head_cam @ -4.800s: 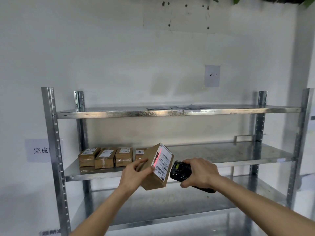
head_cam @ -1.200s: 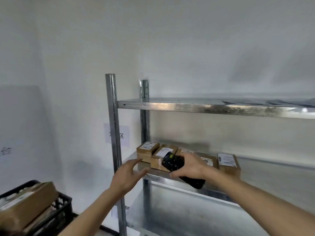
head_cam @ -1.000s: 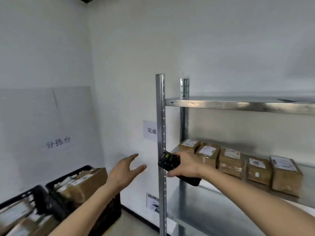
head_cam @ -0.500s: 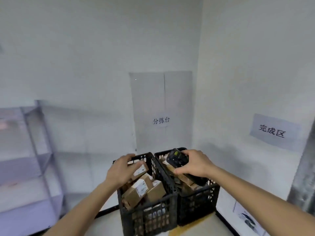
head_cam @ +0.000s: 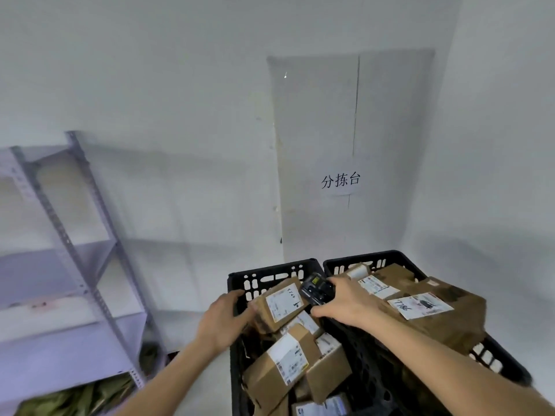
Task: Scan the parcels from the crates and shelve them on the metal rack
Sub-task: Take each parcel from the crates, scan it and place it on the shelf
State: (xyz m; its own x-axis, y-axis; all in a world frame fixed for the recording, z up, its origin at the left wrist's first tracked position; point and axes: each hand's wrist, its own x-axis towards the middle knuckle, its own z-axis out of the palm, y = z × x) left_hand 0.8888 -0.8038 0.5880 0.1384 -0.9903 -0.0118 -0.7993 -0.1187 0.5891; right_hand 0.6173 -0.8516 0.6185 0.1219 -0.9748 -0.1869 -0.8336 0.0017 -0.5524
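White walls (head_cam: 156, 85) met in a corner, and a pale panel (head_cam: 348, 139) on the far one carried a paper sign (head_cam: 340, 180) printed with three characters. At the left stood a grey metal rack (head_cam: 72, 244) with perforated uprights, blurred, with something green and leafy (head_cam: 81, 394) low beside its foot. Two black plastic crates stood side by side in the corner, touching. The right crate (head_cam: 369, 259) was heaped with brown cardboard parcels, the biggest of them a large box (head_cam: 438, 313) bearing a white label with handwriting, lying across the top towards the right rim. The left crate (head_cam: 270, 274) held a jumble of smaller labelled boxes, among them a tilted parcel (head_cam: 282, 361) low in the front. At the top of that pile lay a small parcel (head_cam: 277, 301), its white label facing up and to the right. The left hand (head_cam: 223, 319) reached in at the crate's left wall, fingers curled against the small parcel's left end, gripping it; the thumb's place could not be made out. Just beside that parcel on the right, the right hand (head_cam: 345, 301) was closed round a black handheld scanner (head_cam: 316, 291), its head pointing up and left above the line where the two crates met.
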